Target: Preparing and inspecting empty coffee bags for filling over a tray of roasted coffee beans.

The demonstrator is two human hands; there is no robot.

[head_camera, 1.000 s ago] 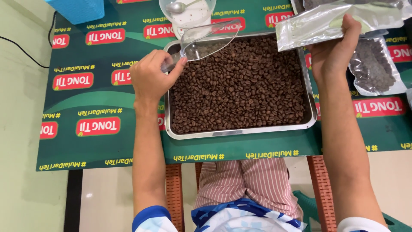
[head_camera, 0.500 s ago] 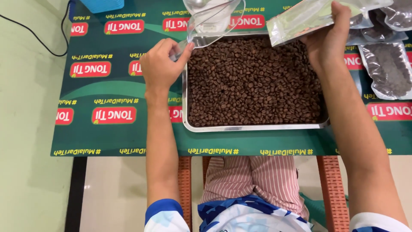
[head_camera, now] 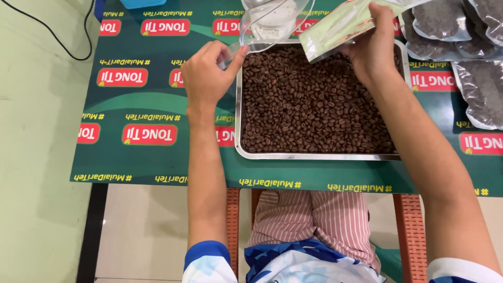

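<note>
Left hand (head_camera: 209,71) is pinched around the handle of a clear plastic scoop (head_camera: 272,18), holding it just past the far rim of the steel tray (head_camera: 238,120). The scoop's bowl sits above the tray's far left corner, and whether any beans are in it is hard to say; only a pale glare shows through the plastic. Right hand (head_camera: 374,44) is clamped on the mouth of a silvery-green pouch (head_camera: 346,23), lifted over the tray's far edge and tilted toward the scoop.

The tray is spread wall to wall with roasted coffee beans (head_camera: 314,105), so most of the bagging looks still ahead. Off to the right on the green printed counter (head_camera: 136,105), several filled clear bags (head_camera: 482,89) lie flat, so some portions are already done. A black cable (head_camera: 47,36) trails across the pale floor at left.

Compared with half a second ago, the scoop and pouch have drawn closer together at the tray's far edge, the left hand has shifted slightly rightward toward the tray corner, and the right hand keeps its grip on the pouch.
</note>
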